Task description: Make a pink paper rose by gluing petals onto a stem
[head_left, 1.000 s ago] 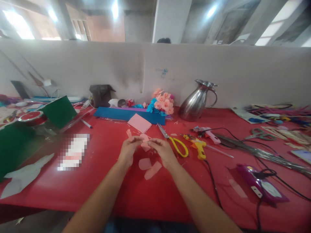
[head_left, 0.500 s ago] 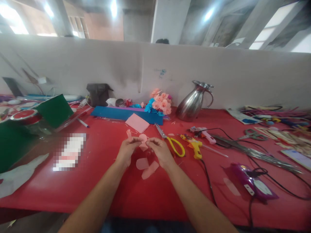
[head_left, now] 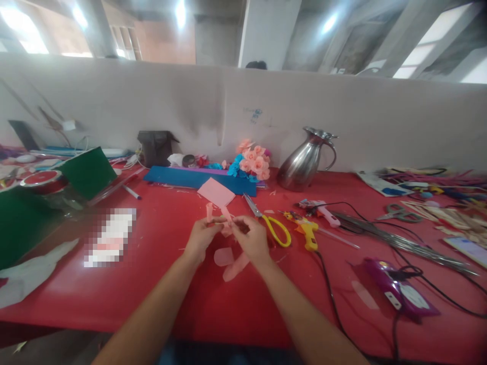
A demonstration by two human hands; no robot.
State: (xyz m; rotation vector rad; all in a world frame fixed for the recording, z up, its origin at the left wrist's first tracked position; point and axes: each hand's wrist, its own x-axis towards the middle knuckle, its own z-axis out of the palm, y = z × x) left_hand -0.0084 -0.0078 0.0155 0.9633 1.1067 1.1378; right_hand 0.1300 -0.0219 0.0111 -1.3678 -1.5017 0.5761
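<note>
My left hand (head_left: 203, 237) is closed in a pinch, with a small pink paper piece (head_left: 209, 210) standing up past its fingers. Close beside it, my right hand (head_left: 251, 237) pinches a narrow pink paper strip (head_left: 225, 213) that points up and away. The fingertips of both hands nearly meet, and what lies between them is partly hidden. On the red table below are a rounded pale pink paper petal (head_left: 223, 257) and a longer pink paper piece (head_left: 235, 267). A pink paper sheet (head_left: 216, 191) lies just beyond the hands.
Yellow-handled scissors (head_left: 277, 230) lie right of my right hand. Farther right are a yellow glue gun (head_left: 310, 235), a pink glue gun (head_left: 327, 215), wires (head_left: 403, 241) and a purple power strip (head_left: 401, 289). Paper flowers (head_left: 254, 161) and a steel jug (head_left: 302, 161) stand behind.
My right hand has turned, its fingers curling more. The rounded pink piece between the hands now shows as a narrow strip pointing up. The paper at my left hand stands slightly farther right.
</note>
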